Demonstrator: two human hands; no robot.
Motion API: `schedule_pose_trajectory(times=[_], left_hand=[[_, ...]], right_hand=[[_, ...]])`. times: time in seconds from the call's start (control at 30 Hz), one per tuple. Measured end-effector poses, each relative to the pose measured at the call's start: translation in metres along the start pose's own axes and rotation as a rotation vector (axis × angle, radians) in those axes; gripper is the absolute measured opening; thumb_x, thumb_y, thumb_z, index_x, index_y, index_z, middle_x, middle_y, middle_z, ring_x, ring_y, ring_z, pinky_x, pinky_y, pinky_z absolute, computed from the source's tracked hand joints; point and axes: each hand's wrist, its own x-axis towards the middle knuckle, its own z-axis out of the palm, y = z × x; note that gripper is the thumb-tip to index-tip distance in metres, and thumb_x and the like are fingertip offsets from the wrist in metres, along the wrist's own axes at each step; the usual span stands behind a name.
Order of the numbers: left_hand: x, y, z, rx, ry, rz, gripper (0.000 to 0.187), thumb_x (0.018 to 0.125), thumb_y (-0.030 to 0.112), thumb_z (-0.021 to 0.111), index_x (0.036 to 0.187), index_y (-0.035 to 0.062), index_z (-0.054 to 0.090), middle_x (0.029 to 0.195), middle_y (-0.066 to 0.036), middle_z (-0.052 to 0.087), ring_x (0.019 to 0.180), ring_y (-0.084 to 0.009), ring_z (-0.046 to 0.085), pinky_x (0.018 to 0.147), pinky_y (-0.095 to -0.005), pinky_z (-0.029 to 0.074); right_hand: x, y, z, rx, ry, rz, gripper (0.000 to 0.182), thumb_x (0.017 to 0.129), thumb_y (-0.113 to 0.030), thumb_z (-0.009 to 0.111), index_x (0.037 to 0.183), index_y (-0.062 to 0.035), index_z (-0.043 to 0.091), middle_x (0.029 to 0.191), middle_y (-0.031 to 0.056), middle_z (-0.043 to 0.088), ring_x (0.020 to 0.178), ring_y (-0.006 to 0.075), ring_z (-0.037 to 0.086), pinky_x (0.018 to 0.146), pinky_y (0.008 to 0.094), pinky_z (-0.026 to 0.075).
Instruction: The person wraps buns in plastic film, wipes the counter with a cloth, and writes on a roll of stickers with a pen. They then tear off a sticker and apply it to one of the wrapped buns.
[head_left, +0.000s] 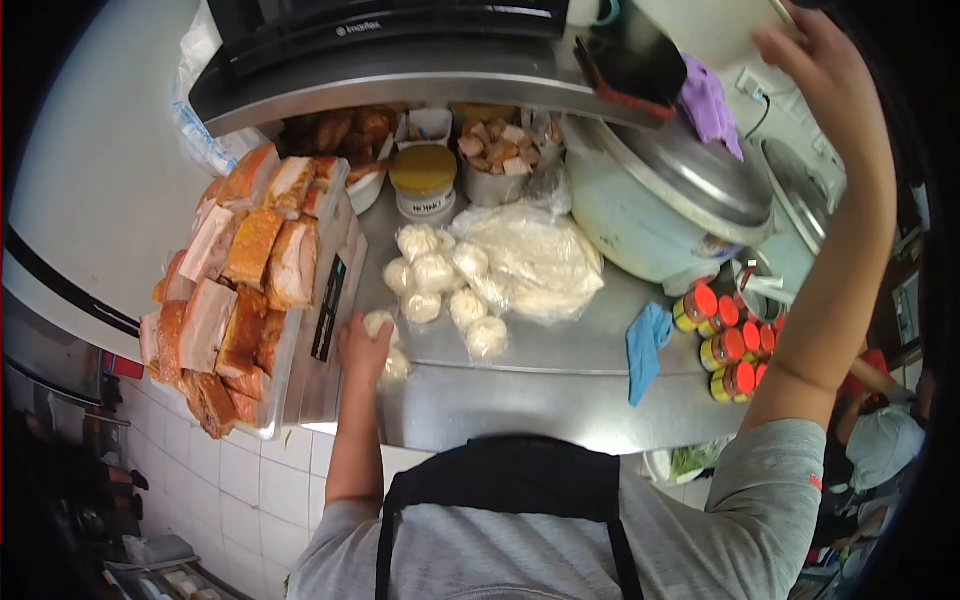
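Observation:
Near the front left of the steel counter, my left hand closes on a wrapped white bun, just right of the plastic bin stacked with pork slabs. Another wrapped bun lies against its fingertips. More wrapped buns and a clear bag of pale dough-like food lie at mid-counter. At the upper right, my right hand is raised, its fingers at the edge of a pale lid or panel; its grip is partly cut off by the frame.
A lidded pot with a purple cloth stands at the right. A blue cloth and several red-lidded jars lie nearby. Behind are a tub, a meat container and an overhanging shelf. People are at far right.

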Motion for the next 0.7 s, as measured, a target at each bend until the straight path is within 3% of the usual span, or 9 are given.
schedule_pose_trajectory(times=[0.07,0.13,0.17,0.3,0.4,0.5,0.57,0.63,0.7], left_hand=[[0.005,0.013,-0.009,0.080,-0.096,-0.050,0.064,0.068,0.038,0.061,0.113,-0.0020,0.041,0.106,-0.024,0.047,0.099,-0.0374,0.045,0.086,-0.0390,0.037],[0.003,0.024,-0.019,0.143,-0.064,0.006,0.065,0.068,0.039,0.061,0.115,-0.0009,0.041,0.108,-0.024,0.046,0.100,-0.0369,0.045,0.086,-0.0389,0.037],[0.001,0.030,-0.024,0.176,-0.048,0.036,0.065,0.068,0.040,0.061,0.115,-0.0004,0.041,0.109,-0.024,0.046,0.101,-0.0367,0.044,0.086,-0.0388,0.037],[-0.002,0.058,-0.043,0.215,0.032,0.195,0.058,0.069,0.033,0.062,0.114,0.0022,0.044,0.111,-0.023,0.044,0.102,-0.0346,0.044,0.085,-0.0393,0.037],[-0.014,0.097,-0.056,-0.022,0.157,0.462,0.044,0.069,0.021,0.063,0.107,0.0024,0.049,0.106,-0.019,0.047,0.098,-0.0328,0.046,0.083,-0.0373,0.038],[-0.037,0.148,-0.057,-0.367,0.096,0.660,0.030,0.069,0.010,0.062,0.097,0.0026,0.054,0.097,-0.016,0.050,0.091,-0.0308,0.049,0.080,-0.0346,0.039],[-0.063,0.183,-0.040,-0.452,0.119,0.899,0.018,0.067,0.005,0.060,0.085,0.0039,0.057,0.082,-0.012,0.054,0.080,-0.0279,0.051,0.072,-0.0329,0.041],[-0.089,0.212,-0.010,-0.558,-0.236,1.059,0.012,0.070,0.003,0.058,0.082,0.0040,0.057,0.075,-0.009,0.054,0.066,-0.0202,0.054,0.061,-0.0289,0.044],[-0.105,0.229,0.026,-0.217,-0.402,1.079,0.012,0.071,0.013,0.058,0.078,0.0037,0.059,0.076,-0.013,0.055,0.070,-0.0276,0.055,0.064,-0.0338,0.045]], right_hand=[[-0.068,-0.025,-0.002,-0.043,-0.088,0.114,0.012,0.073,-0.004,0.057,0.084,-0.0002,0.054,0.073,0.0021,0.053,0.070,0.0093,0.050,0.065,0.0221,0.041],[-0.124,-0.024,0.019,-0.059,-0.028,-0.296,0.024,0.055,0.005,0.060,0.076,-0.0029,0.053,0.077,0.0081,0.055,0.071,0.0200,0.055,0.062,0.0273,0.044],[-0.148,-0.024,0.027,0.020,-0.128,-0.262,0.027,0.051,0.005,0.061,0.074,-0.0043,0.053,0.081,0.0080,0.054,0.076,0.0244,0.055,0.062,0.0302,0.045],[-0.205,-0.025,0.049,-0.047,-0.182,-0.255,0.016,0.056,-0.003,0.059,0.069,-0.0048,0.051,0.081,0.0070,0.053,0.073,0.0237,0.055,0.061,0.0323,0.046],[-0.224,-0.023,0.060,-0.082,-0.162,-0.261,0.012,0.058,-0.005,0.057,0.067,-0.0050,0.050,0.079,0.0061,0.052,0.073,0.0225,0.054,0.061,0.0318,0.045],[-0.248,-0.020,0.081,-0.039,-0.205,-0.231,0.010,0.058,-0.006,0.056,0.065,-0.0051,0.049,0.077,0.0057,0.051,0.073,0.0217,0.053,0.062,0.0315,0.045],[-0.269,-0.016,0.105,0.022,-0.243,-0.191,0.008,0.059,-0.007,0.055,0.064,-0.0058,0.049,0.074,0.0054,0.050,0.071,0.0214,0.051,0.062,0.0313,0.044],[-0.296,-0.003,0.139,0.070,-0.256,-0.185,0.007,0.060,-0.008,0.054,0.065,-0.0062,0.049,0.073,0.0053,0.049,0.070,0.0213,0.051,0.062,0.0311,0.044],[-0.320,-0.003,0.169,0.104,-0.257,-0.160,0.006,0.061,-0.008,0.054,0.065,-0.0066,0.050,0.073,0.0051,0.049,0.070,0.0212,0.051,0.061,0.0309,0.044]])
